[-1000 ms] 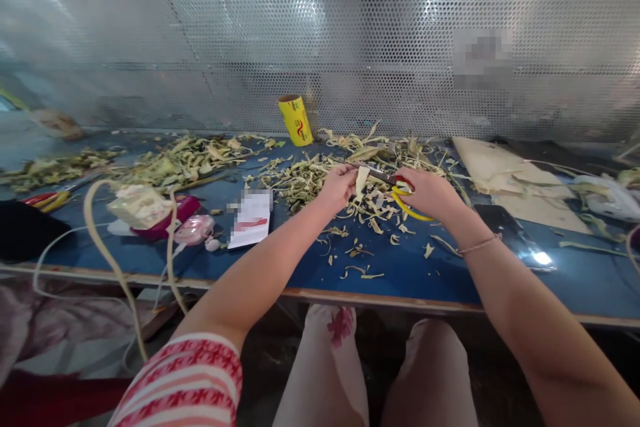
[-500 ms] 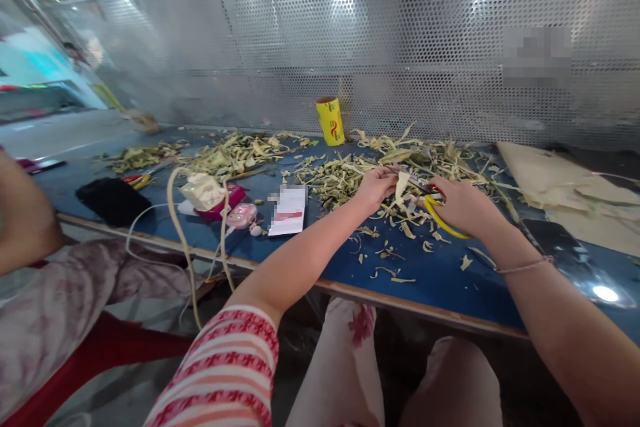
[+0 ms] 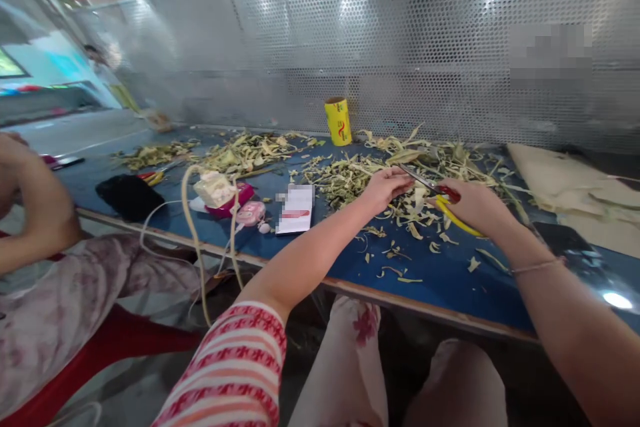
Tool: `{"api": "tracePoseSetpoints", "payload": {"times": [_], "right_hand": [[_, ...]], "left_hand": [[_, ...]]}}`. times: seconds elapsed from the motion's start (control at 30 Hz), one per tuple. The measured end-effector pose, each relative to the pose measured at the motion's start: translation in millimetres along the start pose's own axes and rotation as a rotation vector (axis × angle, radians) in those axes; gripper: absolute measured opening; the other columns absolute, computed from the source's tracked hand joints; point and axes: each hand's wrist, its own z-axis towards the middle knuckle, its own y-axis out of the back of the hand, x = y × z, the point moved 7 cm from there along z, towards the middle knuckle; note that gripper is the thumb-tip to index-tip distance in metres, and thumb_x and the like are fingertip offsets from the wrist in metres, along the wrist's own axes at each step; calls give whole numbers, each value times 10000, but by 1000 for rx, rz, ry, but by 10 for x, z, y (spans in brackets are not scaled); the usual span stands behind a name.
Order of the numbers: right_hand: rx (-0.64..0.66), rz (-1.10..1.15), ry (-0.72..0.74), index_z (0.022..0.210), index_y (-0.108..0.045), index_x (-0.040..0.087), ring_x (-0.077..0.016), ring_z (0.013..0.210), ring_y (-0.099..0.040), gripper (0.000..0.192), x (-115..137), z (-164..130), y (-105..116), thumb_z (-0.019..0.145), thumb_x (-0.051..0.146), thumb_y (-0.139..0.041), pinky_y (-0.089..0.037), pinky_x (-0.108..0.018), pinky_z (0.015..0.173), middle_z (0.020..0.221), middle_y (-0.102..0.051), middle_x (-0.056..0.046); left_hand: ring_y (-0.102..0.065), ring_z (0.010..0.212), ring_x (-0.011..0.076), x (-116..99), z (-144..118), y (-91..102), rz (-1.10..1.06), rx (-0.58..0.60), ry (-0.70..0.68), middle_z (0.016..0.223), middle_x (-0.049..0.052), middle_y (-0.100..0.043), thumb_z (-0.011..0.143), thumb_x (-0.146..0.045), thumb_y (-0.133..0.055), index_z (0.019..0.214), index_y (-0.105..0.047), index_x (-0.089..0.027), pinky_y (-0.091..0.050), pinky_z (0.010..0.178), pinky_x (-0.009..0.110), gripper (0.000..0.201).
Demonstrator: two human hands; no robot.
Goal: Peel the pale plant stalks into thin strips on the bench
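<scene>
Scissors (image 3: 440, 195) in the right hand (image 3: 473, 207) now point past the left hand (image 3: 387, 185), whose fingers have released the pale strip onto the surface (image 3: 310, 250).

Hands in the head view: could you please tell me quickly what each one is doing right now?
Left hand: closed on a pale leaf strip.
Right hand: closed on the scissors.

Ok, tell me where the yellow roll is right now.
The yellow roll stands upright at the back of the blue table, against the perforated metal screen, just left of the pile of leaf trimmings beyond the left hand.
</scene>
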Motion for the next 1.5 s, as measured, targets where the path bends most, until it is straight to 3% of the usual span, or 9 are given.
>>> {"api": "tracePoseSetpoints", "payload": {"times": [0.13,0.33,0.47,0.6,0.77,0.87,0.97,1.23,1.5], "right_hand": [[-24,194,-9,959,-663,185,-182,648,-571,409,-72,52,9,798,537,-533,-375,-272,587,800,-693,-62],[-53,-9,-309,1059,-620,137,-249,797,-627,369,-543,43,112,852,407,-478,-425,-311,667,928,-699,-150],[70,-146,-494,1162,-563,75,-320,1010,-624,440,-859,-38,32,817,344,-514,-461,-364,789,1095,-650,-238],[249,-203,-472,1077,-620,70,-332,1028,-622,362,-959,-70,-125,812,295,-518,-469,-394,821,1081,-645,-247],[-135,-51,-197,1019,-653,119,-289,1025,-601,282,-557,37,119,845,280,-500,-459,-426,911,1005,-651,-177],[-149,265,41,913,-657,172,-204,810,-621,183,-170,62,62,838,277,-527,-525,-368,782,880,-649,-95],[-168,425,215,944,-624,197,-178,757,-597,170,117,15,-9,816,304,-593,-550,-349,683,920,-613,-83],[-215,484,285,805,-552,211,-187,762,-577,122,258,-43,-63,794,291,-643,-552,-346,661,799,-569,-43],[-287,434,312,881,-627,232,-188,777,-620,62,366,-45,21,839,233,-581,-548,-327,698,838,-652,-58]], "left_hand": [[-635,655,87,-32,-27,21,-34,-55,-16,691,23,-683,676,-56,-694,812,-656,-118,-504,763,267,155],[-637,639,81,-78,-21,65,-30,-88,-20,662,24,-689,687,-65,-691,708,-666,-125,-504,716,236,68],[-634,640,87,-113,-47,62,-26,-87,-29,649,23,-675,695,-71,-689,678,-653,-132,-501,726,250,74],[-618,640,83,-131,-53,54,15,-59,-49,651,14,-655,701,-113,-698,675,-627,-138,-496,740,263,80],[-596,645,75,-113,-65,-27,125,35,-60,644,-7,-618,692,-186,-720,688,-597,-137,-484,724,259,132],[-583,632,77,-85,-96,-124,211,104,-76,645,-7,-608,696,-198,-710,702,-580,-139,-469,694,261,143],[-543,582,69,-66,-129,-225,333,171,-112,617,-15,-588,696,-206,-712,718,-572,-136,-446,656,261,158],[-606,619,100,-7,-179,-261,312,138,-29,628,5,-632,638,-180,-759,719,-574,-124,-482,706,296,209],[-602,601,95,-39,-207,-197,265,99,-4,593,-8,-630,529,-262,-837,675,-593,-126,-481,700,284,315]]}}
